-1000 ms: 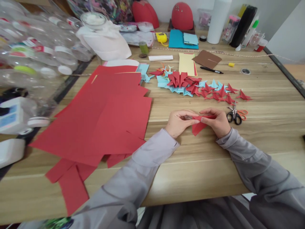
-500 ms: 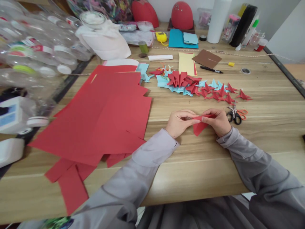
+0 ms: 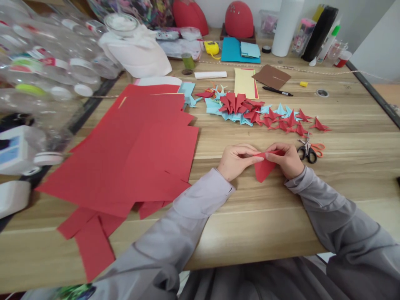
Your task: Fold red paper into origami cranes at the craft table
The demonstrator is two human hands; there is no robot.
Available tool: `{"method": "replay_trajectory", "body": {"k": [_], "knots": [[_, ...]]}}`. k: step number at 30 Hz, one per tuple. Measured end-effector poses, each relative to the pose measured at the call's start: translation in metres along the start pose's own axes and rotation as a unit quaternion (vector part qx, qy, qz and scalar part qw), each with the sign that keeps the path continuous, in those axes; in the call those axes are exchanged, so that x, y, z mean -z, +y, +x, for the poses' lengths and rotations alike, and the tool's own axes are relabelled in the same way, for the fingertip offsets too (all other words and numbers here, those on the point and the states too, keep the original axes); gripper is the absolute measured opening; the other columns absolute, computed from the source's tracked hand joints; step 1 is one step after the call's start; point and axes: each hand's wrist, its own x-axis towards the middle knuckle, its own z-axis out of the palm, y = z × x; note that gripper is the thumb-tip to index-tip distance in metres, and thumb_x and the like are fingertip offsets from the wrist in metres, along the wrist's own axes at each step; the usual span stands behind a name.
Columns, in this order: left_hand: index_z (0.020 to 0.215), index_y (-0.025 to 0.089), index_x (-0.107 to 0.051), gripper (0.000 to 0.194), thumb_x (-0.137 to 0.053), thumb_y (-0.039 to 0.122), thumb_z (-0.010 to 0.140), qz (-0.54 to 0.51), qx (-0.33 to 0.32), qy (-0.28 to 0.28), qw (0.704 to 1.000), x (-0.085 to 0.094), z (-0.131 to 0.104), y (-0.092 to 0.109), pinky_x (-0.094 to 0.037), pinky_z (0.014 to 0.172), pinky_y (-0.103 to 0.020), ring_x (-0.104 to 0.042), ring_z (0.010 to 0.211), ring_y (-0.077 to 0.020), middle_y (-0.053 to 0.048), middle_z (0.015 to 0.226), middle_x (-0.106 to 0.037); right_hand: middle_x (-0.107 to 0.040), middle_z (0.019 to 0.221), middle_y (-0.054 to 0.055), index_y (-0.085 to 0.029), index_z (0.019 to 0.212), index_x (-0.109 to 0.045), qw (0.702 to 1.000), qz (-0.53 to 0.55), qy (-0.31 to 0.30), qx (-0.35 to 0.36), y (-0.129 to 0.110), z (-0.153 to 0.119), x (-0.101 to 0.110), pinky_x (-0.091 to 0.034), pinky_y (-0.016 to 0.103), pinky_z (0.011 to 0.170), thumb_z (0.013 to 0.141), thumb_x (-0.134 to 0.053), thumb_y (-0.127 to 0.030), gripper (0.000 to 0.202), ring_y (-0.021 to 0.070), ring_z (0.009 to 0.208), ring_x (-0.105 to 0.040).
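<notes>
A small folded piece of red paper (image 3: 264, 170) is held above the table between my two hands, one corner pointing down. My left hand (image 3: 236, 161) pinches its left edge with thumb and fingers. On the other side my right hand (image 3: 288, 159) grips the upper right edge, its thumb across the front. Part of the paper is hidden behind the fingers. Scissors (image 3: 308, 151) with black and orange handles lie just right of my right hand. Beyond both hands sit red and light-blue folded paper cranes (image 3: 290, 121) and stacked folded pieces (image 3: 234, 104).
Large red paper sheets (image 3: 125, 154) cover the table's left part, with cut strips (image 3: 93, 246) nearer me. Plastic bottles (image 3: 56, 62) crowd the left edge. Farther back are a yellow tape measure (image 3: 211, 48), blue paper (image 3: 230, 51), brown paper (image 3: 271, 78) and a black pen (image 3: 277, 91).
The red paper's lower corner has swung slightly down and right, and more of its face shows between my hands. Both hands stay nearly in place.
</notes>
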Motion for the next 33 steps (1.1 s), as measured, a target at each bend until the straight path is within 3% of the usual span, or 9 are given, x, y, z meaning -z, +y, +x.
{"method": "replay_trajectory", "body": {"k": [8, 14, 24, 33], "knots": [[0.068, 0.018, -0.074, 0.016, -0.080, 0.030, 0.060, -0.020, 0.040, -0.009, 0.999, 0.0005, 0.0000, 0.0029, -0.049, 0.062, -0.026, -0.061, 0.066, -0.0123, -0.004, 0.075, -0.070, -0.064, 0.064, 0.000, -0.018, 0.067, -0.069, 1.000, 0.027, 0.005, -0.002, 0.0054, -0.0006, 0.0012, -0.043, 0.025, 0.057, 0.062, -0.078, -0.041, 0.026, 0.0111, 0.057, -0.054], [0.067, 0.018, -0.074, 0.015, -0.079, 0.030, 0.062, -0.059, 0.053, 0.003, 0.997, 0.0022, 0.0009, 0.0044, -0.050, 0.068, -0.027, -0.062, 0.070, -0.0134, -0.004, 0.075, -0.071, -0.067, 0.071, 0.001, -0.019, 0.073, -0.070, 0.999, 0.019, -0.025, 0.015, 0.0036, -0.0038, 0.0000, -0.046, 0.027, 0.062, 0.067, -0.072, -0.047, 0.029, 0.0140, 0.065, -0.058], [0.071, 0.019, -0.075, 0.014, -0.080, 0.028, 0.061, -0.071, 0.055, -0.017, 0.996, 0.0038, 0.0007, 0.0042, -0.052, 0.074, -0.029, -0.065, 0.074, -0.0137, -0.004, 0.079, -0.072, -0.069, 0.074, 0.001, -0.018, 0.076, -0.070, 0.998, -0.030, -0.011, 0.053, -0.0022, -0.0053, -0.0032, -0.047, 0.028, 0.065, 0.059, -0.081, -0.039, 0.029, 0.0139, 0.065, -0.059], [0.070, 0.018, -0.074, 0.015, -0.080, 0.029, 0.062, -0.076, 0.073, -0.008, 0.994, 0.0031, 0.0006, 0.0051, -0.050, 0.064, -0.025, -0.064, 0.070, -0.0130, -0.004, 0.077, -0.072, -0.071, 0.075, 0.003, -0.019, 0.075, -0.072, 0.998, -0.026, 0.004, 0.064, 0.0002, -0.0042, -0.0036, -0.050, 0.030, 0.067, 0.060, -0.080, -0.041, 0.028, 0.0152, 0.068, -0.062]]}}
